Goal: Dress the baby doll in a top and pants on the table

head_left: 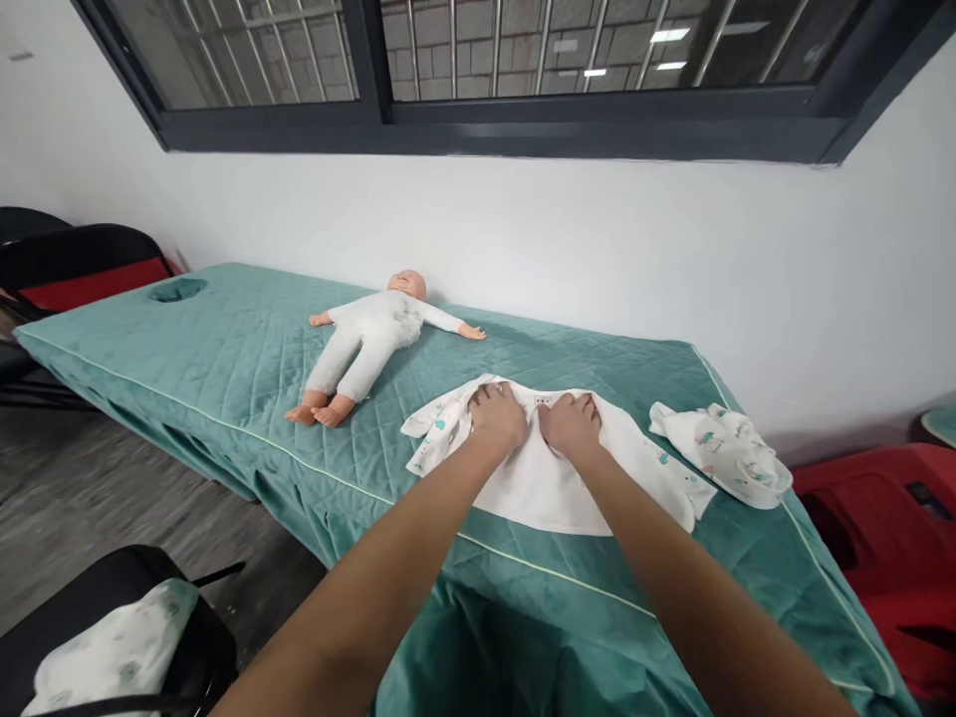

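A white baby shirt (553, 503) with small printed figures on its sleeves lies spread on the green quilted cover. My left hand (498, 413) rests on the shirt just left of its neckline, fingers apart and slightly bent. Right of the neckline, my right hand (574, 423) presses on the cloth the same way, its thumb toward the left hand. Fabric creases show beneath both palms. Behind and to the left, a baby doll (377, 324) in a white body suit lies on its back, arms out. A folded printed baby garment (728, 448) sits to the right of the shirt.
The bed (246, 368) under the green cover stands against a white wall below a barred window (485, 124). A black chair (112, 588) at lower left holds a printed cloth (119, 647). More black chairs (82, 249) stand far left. Red plastic furniture (881, 528) is at right.
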`<state>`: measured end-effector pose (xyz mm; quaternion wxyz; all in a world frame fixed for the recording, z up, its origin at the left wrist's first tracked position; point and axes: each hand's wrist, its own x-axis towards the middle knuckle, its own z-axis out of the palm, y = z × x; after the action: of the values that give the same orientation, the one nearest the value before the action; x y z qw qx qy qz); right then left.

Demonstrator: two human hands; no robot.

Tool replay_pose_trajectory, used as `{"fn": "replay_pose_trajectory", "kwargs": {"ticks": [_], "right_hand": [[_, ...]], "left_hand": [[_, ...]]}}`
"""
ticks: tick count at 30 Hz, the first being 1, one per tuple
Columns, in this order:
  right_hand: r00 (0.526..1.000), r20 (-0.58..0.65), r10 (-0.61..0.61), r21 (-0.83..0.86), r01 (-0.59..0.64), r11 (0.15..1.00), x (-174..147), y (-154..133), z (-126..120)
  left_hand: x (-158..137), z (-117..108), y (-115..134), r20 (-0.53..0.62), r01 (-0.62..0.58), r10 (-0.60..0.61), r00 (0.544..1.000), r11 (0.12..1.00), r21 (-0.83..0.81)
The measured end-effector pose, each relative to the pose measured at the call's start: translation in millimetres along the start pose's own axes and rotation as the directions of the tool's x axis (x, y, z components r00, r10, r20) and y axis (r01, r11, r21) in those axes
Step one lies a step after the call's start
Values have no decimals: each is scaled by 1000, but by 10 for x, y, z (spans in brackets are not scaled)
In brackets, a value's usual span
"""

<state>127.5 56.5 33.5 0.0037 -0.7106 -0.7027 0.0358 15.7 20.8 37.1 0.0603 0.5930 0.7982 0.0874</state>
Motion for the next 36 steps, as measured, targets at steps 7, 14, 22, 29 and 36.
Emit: {"fn": "replay_pose_trajectory", "kwargs": {"ticks": [7, 14, 22, 29, 36], "right_hand": [[919, -390, -55, 268, 170, 948, -42, 166, 194], [934, -349, -74, 282, 180, 942, 406, 221, 177], [958, -286, -25, 268, 105, 958, 965, 180, 194], [981, -153, -117, 170, 143, 975, 1124, 187, 291], [996, -50, -72, 147, 78, 986, 1203, 90, 237]], "left_hand": [[36, 95, -78, -249, -54, 29, 968, 994, -97], [545, 149, 2, -219, -90, 64, 974, 989, -113], [1134, 248, 184, -126, -66, 47, 991, 986, -153], [1272, 333, 195, -106, -13, 0, 994, 992, -127], [1346, 369, 240, -140, -25, 14, 990, 997, -76]]}}
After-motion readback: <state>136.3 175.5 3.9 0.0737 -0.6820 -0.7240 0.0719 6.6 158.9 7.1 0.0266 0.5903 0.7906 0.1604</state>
